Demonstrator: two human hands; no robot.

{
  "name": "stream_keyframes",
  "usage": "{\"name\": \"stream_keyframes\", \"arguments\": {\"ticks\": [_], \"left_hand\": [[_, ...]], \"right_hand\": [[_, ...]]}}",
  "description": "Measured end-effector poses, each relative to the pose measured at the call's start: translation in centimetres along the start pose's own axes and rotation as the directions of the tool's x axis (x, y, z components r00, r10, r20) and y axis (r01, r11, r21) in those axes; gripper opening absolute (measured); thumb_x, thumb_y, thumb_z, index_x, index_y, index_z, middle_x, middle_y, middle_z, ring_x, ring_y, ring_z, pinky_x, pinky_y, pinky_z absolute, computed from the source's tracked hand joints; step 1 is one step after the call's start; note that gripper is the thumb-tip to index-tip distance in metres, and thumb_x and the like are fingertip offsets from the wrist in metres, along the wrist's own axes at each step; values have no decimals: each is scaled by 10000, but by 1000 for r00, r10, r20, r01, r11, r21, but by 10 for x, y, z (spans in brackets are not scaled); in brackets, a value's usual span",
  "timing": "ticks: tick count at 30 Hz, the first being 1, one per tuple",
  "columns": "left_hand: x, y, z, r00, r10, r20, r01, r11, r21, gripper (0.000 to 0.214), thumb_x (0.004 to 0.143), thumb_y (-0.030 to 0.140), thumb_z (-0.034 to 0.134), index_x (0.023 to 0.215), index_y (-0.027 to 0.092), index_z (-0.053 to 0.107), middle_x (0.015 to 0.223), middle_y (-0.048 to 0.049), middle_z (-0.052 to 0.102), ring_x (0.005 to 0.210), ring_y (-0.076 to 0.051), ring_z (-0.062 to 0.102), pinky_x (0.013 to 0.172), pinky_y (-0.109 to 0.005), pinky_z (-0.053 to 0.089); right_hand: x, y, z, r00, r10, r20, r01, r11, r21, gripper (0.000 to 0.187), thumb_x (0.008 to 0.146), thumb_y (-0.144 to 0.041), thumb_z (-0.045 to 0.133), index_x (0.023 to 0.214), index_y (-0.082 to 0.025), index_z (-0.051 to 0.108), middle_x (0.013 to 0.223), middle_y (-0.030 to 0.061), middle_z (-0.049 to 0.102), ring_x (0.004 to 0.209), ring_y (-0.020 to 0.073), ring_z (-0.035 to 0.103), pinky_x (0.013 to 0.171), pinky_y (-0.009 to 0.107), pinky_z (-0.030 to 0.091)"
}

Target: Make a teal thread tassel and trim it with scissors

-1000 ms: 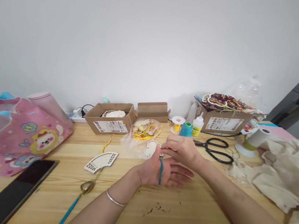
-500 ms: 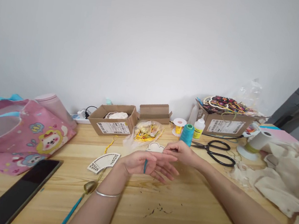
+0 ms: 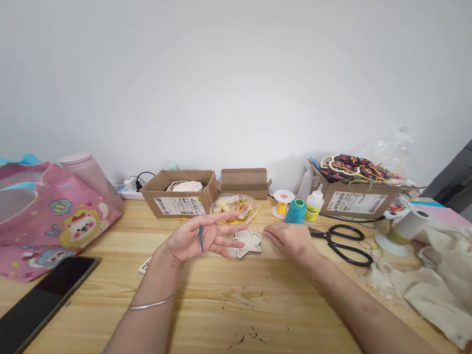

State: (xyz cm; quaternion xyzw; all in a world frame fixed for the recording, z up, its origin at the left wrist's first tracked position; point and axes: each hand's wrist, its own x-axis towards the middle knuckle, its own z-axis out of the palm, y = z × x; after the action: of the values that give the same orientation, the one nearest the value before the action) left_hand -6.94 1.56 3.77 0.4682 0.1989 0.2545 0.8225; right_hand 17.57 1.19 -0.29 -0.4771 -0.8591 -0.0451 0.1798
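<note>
One blue thread is lying across your left hand, fingers standing apart; your right hand, fingers bunched together, is sitting near the blue spool.

The left hand, splayed over the table, has teal thread across its palm. The right hand, curled, is near the cone. Scissors lie toward the right edge, boxes along the far edge, a phone by the front left corner.
</note>
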Motion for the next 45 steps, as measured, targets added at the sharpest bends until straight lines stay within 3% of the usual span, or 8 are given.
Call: {"name": "stream_keyframes", "arguments": {"ticks": [5, 14, 21, 27, 30, 35, 40, 45], "left_hand": [[-9, 7, -11, 992, 114, -56, -115, 993, -16, 402, 798, 226, 331, 1169, 140, 460, 1100, -175, 572, 856, -275, 613, 573, -298, 482], [5, -10, 5, 954, 295, -49, -297, 917, -268, 377, 766, 197, 311, 1025, 148, 580, 864, -122, 642, 677, -171, 607, 548, -283, 474], [23, -30, 27, 970, 212, 120, -150, 906, -395, 490, 772, 241, 283, 1244, 191, 404, 1022, -143, 620, 920, -249, 594, 782, -440, 402], [24, -32, 32, 951, 289, 113, -206, 862, -463, 543, 788, 246, 240, 1331, 228, 252, 1070, -127, 602, 995, -241, 557, 841, -455, 337], [25, -32, 33, 942, 324, 84, -249, 846, -472, 552, 786, 266, 256, 1337, 250, 230, 1095, -108, 589, 1022, -229, 538, 895, -454, 288], [24, -31, 26, 927, 374, 19, -322, 823, -468, 546, 782, 275, 260, 1328, 287, 245, 1084, -75, 595, 988, -205, 550, 948, -461, 229], [21, -25, 16, 846, 503, -178, -520, 705, -483, 529, 787, 236, 244, 1299, 362, 277, 1031, 5, 617, 948, -124, 557, 986, -375, 210], [22, -22, 21, 844, 497, -202, -528, 700, -480, 530, 782, 227, 251, 1297, 348, 294, 998, -1, 628, 913, -127, 571, 986, -383, 220]], "right_hand": [[-4, 6, -4, 941, 102, -322, -111, 994, -8, 252, 846, -253, 387, 848, -204, 634, 753, 18, 675, 645, 124, 593, 506, 220, 327], [-7, -4, -19, 810, 89, -580, 233, 859, 457, 311, 701, -156, 413, 964, -173, 577, 1003, 80, 557, 965, 209, 492, 859, 390, 368], [3, -11, -38, 439, 707, -554, 238, 503, 831, 296, 829, -270, 357, 695, -170, 601, 763, 25, 597, 810, 147, 551, 784, 301, 409], [14, -2, -73, 196, 804, -562, 497, 412, 764, 252, 660, -109, 466, 875, -159, 588, 803, 1, 604, 826, 116, 563, 836, 293, 402], [21, -4, -75, 332, 802, -497, 422, 345, 839, 207, 729, -202, 407, 808, -156, 592, 463, -58, 477, 534, 105, 539, 695, 293, 457], [15, 2, -58, 966, 229, -124, -81, 715, 694, 258, 637, -215, 564, 885, -179, 627, 766, 39, 649, 772, 188, 599, 719, 338, 471], [-28, 30, -71, 976, -69, 204, 12, 963, 269, 450, 609, -141, 590, 1052, -217, 597, 1141, 79, 566, 1052, 251, 513, 887, 381, 402], [-39, 30, -105, 984, 129, 126, -170, 898, 405, 262, 769, -319, 502, 960, -201, 637, 707, 33, 656, 614, 158, 598, 595, 283, 474]]}}
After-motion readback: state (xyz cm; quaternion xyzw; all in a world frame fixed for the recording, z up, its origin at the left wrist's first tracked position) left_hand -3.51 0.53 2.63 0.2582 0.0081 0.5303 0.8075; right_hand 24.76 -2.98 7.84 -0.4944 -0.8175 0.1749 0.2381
